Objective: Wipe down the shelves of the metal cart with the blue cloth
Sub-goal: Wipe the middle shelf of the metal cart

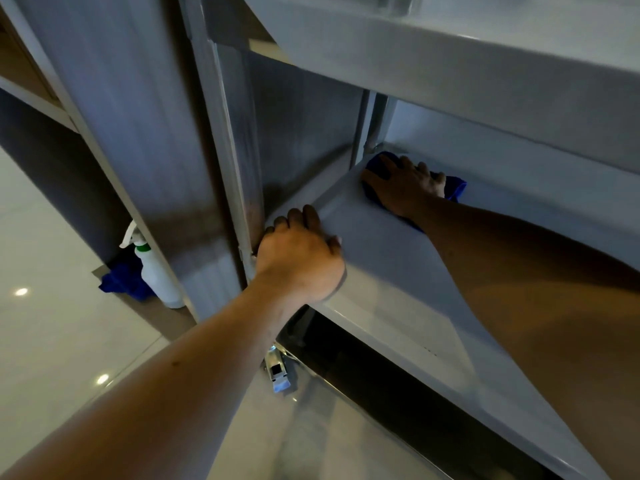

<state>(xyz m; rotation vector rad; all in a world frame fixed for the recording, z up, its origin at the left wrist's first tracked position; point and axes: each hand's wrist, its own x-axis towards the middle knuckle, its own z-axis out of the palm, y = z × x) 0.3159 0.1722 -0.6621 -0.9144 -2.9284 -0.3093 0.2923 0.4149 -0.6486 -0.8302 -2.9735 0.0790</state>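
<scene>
The metal cart fills the right of the head view, with a lower shelf (388, 244) under an upper shelf (450, 74). A blue cloth (455, 188) lies on the lower shelf near its far left corner. My right hand (405, 185) presses flat on the cloth, fingers spread, covering most of it. My left hand (301, 258) grips the near left corner of the lower shelf, fingers curled over the rim beside the corner post (239, 188).
A white spray bottle (156, 271) with a green collar stands on the floor at the left, beside a second blue cloth (121, 282). A cart caster (278, 372) shows below the shelf. A grey panel rises at the left. Glossy floor tiles (52, 341) lie below.
</scene>
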